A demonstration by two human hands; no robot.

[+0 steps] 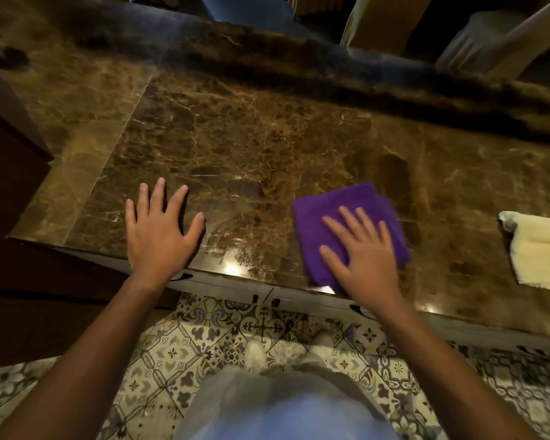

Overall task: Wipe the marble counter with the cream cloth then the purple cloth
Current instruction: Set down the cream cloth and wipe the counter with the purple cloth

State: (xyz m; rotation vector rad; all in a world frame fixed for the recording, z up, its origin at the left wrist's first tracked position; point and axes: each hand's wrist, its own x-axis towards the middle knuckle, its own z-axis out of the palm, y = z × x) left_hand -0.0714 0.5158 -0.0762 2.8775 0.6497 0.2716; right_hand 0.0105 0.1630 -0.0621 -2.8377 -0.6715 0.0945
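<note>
The purple cloth point(346, 227) is laid flat on the marble counter point(251, 147), close to the counter's front edge. It is folded into a square. The right hand point(361, 252) is pressed flat on top of the purple cloth, with the fingers spread wide and not closed around it. The left hand point(161, 227) is laid flat on the bare counter, well apart from the purple cloth, on its left side. Its fingers are spread open too, and nothing is held in it. The cream cloth point(540, 249) is seen on the counter to the right of the purple cloth, not touched by either hand.
</note>
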